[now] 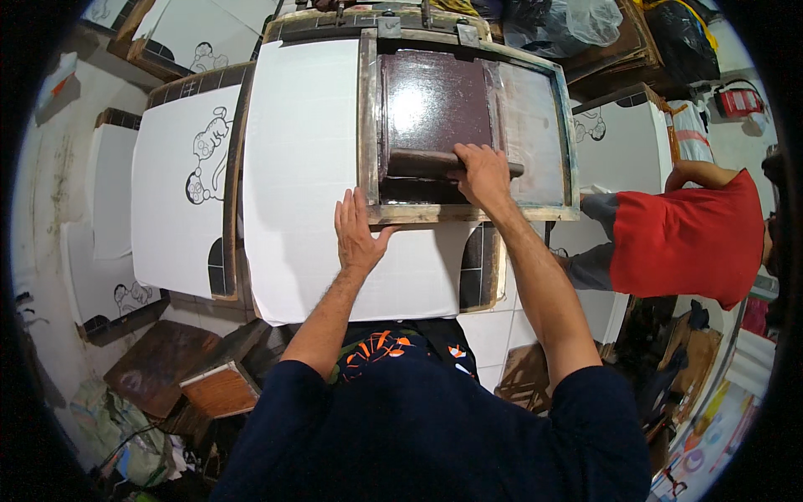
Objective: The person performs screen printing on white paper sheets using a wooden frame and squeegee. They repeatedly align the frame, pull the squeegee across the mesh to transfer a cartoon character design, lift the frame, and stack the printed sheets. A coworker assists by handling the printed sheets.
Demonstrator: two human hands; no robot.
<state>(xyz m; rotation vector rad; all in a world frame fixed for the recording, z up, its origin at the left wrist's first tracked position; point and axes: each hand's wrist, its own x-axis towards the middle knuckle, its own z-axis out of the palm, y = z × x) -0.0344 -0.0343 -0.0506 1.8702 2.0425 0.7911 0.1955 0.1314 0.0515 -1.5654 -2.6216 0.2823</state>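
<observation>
A frame (535, 214) by the back edge of the table (301, 167)
The right hand (483, 176) squeezes a brown bar (418, 163); the left hand (358, 243) lies flat at the frame's front left corner.

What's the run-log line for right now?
right hand: gripping dark squeegee | left hand: open, at near-left corner of wooden frame | wooden frame: over white sheet | co-worker in red: at right

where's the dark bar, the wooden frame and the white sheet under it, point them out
Dark bar (422, 163): head view, on its length left of the right hand (485, 177).
Wooden frame (431, 215): head view, on its near rail.
White sheet (301, 167): head view, on its uncovered left part.
</observation>
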